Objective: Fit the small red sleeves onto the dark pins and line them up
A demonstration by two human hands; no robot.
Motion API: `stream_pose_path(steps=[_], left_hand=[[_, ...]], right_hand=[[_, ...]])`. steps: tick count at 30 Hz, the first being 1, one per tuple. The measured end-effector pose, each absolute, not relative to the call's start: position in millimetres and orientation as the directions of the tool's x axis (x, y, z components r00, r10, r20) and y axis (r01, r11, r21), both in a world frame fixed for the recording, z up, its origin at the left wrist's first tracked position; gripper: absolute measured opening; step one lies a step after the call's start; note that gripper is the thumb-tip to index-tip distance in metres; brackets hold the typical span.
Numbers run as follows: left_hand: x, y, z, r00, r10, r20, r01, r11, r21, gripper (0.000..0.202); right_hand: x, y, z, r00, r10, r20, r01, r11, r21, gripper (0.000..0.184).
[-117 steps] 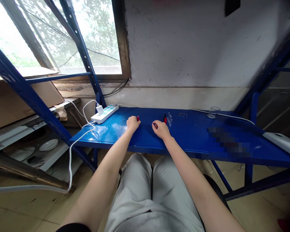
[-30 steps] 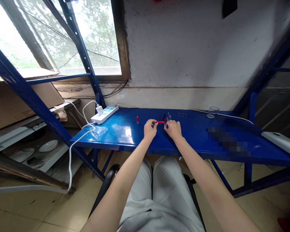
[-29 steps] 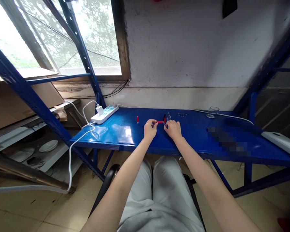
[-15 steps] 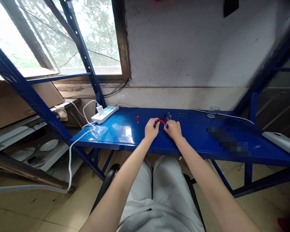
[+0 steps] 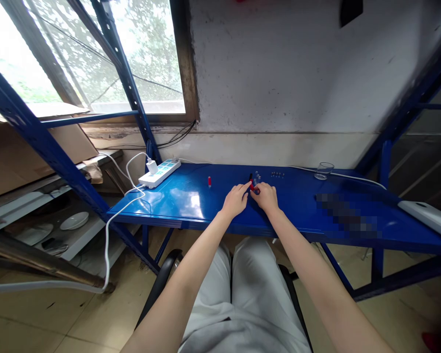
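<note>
Red slim piece over glossy tabletop is pinched in the right hand, left hand alongside, grip parted.

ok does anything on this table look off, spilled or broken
The dark patch on the right of the blue table is pixelated, so what lies there can't be made out. The glass stands upright, no spill visible. The small red piece between left hand and right hand is mostly covered, so damage there can't be judged.
</note>
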State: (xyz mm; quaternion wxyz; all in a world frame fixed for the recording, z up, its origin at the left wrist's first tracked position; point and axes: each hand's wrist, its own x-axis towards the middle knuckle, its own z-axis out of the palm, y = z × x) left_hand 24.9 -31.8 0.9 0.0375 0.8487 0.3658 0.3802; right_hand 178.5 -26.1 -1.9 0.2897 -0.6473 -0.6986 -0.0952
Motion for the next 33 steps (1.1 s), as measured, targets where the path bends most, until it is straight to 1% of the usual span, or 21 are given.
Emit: stream_pose_path(steps=[6, 9, 11, 14, 16, 18, 21, 24, 27, 30, 33], left_hand=[[28.0, -25.6, 0.3, 0.356, 0.657, 0.664, 0.519, -0.73, 0.445, 0.034], [27.6, -17.9, 2.6, 0.323, 0.657, 0.682, 0.498, -0.73, 0.468, 0.026], [25.7, -11.8, 8.1, 0.331, 0.662, 0.673, 0.497, -0.728, 0.472, 0.022], [21.1, -3.2, 24.2, 0.424, 0.675, 0.604, 0.515, -0.728, 0.453, 0.017], [17.9, 1.0, 38.4, 0.531, 0.662, 0.529, 0.536, -0.746, 0.396, 0.016], [15.9, 3.2, 52.3, 0.615, 0.641, 0.459, 0.566, -0.764, 0.309, 0.016], [16.1, 4.2, 67.5, 0.696, 0.62, 0.362, 0.612, -0.776, 0.152, 0.017], [17.4, 7.5, 76.9, 0.756, 0.578, 0.306, 0.6, -0.8, 0.027, 0.017], [14.4, 17.0, 88.0, 0.761, 0.584, 0.283, 0.615, -0.788, -0.026, 0.017], [4.1, 31.1, 103.7, 0.707, 0.662, 0.249, 0.693, -0.718, -0.058, 0.019], [-10.7, 44.1, 117.0, 0.645, 0.745, 0.168, 0.764, -0.626, -0.155, 0.018]], right_hand=[[178.4, -27.7, -0.4, -0.035, 0.836, 0.548, 0.951, 0.196, -0.239, 0.02], [178.6, -27.6, 0.0, -0.054, 0.84, 0.539, 0.951, 0.208, -0.228, 0.021], [179.2, -27.0, -0.6, -0.067, 0.837, 0.543, 0.949, 0.221, -0.224, 0.02], [180.0, -26.1, -1.8, -0.092, 0.822, 0.562, 0.94, 0.258, -0.223, 0.02], [180.1, -25.7, -2.4, -0.103, 0.808, 0.58, 0.932, 0.282, -0.227, 0.02], [180.1, -25.4, -2.8, -0.109, 0.795, 0.597, 0.924, 0.302, -0.233, 0.021], [180.3, -25.1, -3.2, -0.122, 0.785, 0.608, 0.914, 0.328, -0.24, 0.024], [180.4, -25.1, -3.8, -0.133, 0.774, 0.619, 0.896, 0.36, -0.259, 0.027], [180.1, -25.7, -3.7, -0.134, 0.761, 0.635, 0.874, 0.393, -0.286, 0.03], [179.9, -26.9, -2.7, -0.135, 0.759, 0.637, 0.86, 0.41, -0.305, 0.034], [179.9, -27.6, -2.1, -0.153, 0.765, 0.625, 0.847, 0.428, -0.316, 0.038]])
